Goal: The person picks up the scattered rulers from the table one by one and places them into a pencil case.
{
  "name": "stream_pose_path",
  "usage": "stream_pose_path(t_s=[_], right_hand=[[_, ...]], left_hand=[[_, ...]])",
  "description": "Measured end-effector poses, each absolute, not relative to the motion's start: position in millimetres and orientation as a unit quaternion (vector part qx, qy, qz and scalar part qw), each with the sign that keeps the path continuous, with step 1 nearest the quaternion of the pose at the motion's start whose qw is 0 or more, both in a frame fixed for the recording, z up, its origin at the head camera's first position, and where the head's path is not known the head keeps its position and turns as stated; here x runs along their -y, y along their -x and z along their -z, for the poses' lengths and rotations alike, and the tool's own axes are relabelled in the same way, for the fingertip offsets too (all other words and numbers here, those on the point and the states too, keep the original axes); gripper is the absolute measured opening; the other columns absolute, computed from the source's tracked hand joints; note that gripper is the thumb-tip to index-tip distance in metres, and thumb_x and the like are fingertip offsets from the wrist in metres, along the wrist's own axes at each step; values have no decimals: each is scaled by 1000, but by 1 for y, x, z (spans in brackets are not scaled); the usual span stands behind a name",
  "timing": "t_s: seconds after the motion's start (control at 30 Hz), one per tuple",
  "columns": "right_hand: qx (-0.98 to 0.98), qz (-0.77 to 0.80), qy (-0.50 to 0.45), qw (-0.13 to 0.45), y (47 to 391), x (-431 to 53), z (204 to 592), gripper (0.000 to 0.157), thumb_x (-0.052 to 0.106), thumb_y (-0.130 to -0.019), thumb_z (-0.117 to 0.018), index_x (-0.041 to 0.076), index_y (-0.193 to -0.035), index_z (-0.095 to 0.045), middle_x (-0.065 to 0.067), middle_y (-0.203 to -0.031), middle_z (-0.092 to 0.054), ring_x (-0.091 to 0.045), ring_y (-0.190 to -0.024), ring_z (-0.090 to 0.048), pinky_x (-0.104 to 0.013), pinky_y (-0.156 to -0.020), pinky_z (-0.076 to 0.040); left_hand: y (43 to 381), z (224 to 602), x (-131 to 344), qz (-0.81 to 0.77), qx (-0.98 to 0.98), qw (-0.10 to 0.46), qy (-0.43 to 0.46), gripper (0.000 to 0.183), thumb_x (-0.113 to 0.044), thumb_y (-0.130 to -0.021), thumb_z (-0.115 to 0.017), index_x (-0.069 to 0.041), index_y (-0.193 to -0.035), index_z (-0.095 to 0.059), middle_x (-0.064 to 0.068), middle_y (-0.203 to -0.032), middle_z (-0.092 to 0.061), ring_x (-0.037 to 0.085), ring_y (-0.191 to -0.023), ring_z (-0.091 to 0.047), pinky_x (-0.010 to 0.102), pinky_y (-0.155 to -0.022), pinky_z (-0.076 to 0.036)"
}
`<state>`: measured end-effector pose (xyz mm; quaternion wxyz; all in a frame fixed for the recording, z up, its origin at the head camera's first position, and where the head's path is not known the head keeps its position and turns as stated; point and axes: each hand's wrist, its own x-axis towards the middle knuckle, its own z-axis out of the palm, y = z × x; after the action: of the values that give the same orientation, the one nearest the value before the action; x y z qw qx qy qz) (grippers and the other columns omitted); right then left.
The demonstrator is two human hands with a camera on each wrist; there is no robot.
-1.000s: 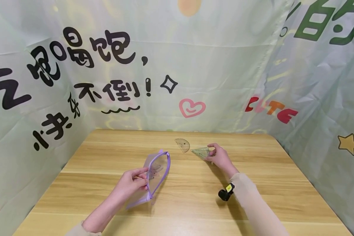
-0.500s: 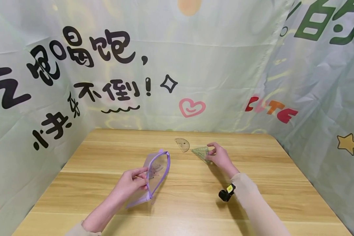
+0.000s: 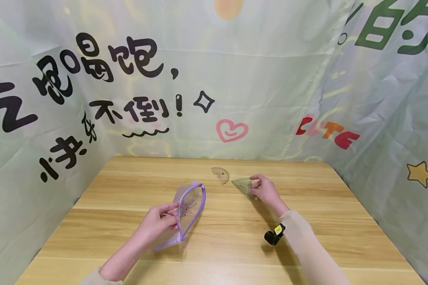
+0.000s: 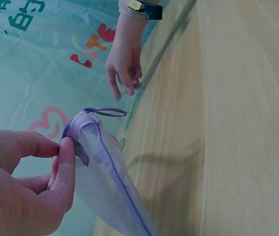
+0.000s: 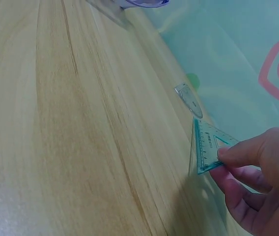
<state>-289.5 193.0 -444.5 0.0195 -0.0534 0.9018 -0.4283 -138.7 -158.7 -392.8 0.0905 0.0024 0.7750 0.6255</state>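
My left hand [image 3: 160, 217] pinches one side of the mouth of a see-through pouch [image 4: 112, 172] with purple trim. In the head view its mouth gapes, and dark markings show through its side; I cannot tell whether they are printed or a thing inside. To the right, my right hand [image 3: 265, 192] holds a clear green-tinted set square [image 5: 207, 145] by one edge between thumb and fingers. The right wrist view shows it tilted above the table, its ruled edge outward. Just left of the set square, a clear protractor [image 3: 220, 175] lies flat on the table.
The wooden table [image 3: 228, 245] meets fabric walls at its back and both sides, printed with lettering and a pink heart [image 3: 232, 130]. A small black camera [image 3: 274, 234] hangs at the right wrist.
The set square has turned a little in my right hand, and more of its face shows in the head view. My left hand and the pouch have not visibly moved.
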Motion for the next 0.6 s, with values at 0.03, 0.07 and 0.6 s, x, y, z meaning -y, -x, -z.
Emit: stream_pose_path(t_s=[0.03,0.07,0.6], right_hand=[[-902,428,54,18,289,-193,444,49,6,-88,-69,-2,-134,-53,-22,-104,-67,-16,-67,-64,-30,-58,-59],[-902,428,56,16,289,-193,444,48,6,-89,-69,-2,-133,-53,-23,-104,-67,-16,-67,-64,-31,-58,-59],[-890,453,53,24,282,-188,435,40,5,-90,-67,0,-128,-58,-22,-102,-69,-20,-67,-68,-33,-58,-59]], left_hand=[[139,393,159,-625,-775,90,-2,56,4,-84,-59,15,-137,-46,6,-91,-58,11,-73,-62,19,-70,-60],[139,393,159,-625,-776,90,0,56,4,-83,-59,15,-137,-47,6,-91,-58,11,-73,-63,19,-70,-60],[139,392,159,-629,-772,89,3,57,3,-83,-59,15,-137,-46,5,-91,-58,10,-74,-62,19,-70,-59]])
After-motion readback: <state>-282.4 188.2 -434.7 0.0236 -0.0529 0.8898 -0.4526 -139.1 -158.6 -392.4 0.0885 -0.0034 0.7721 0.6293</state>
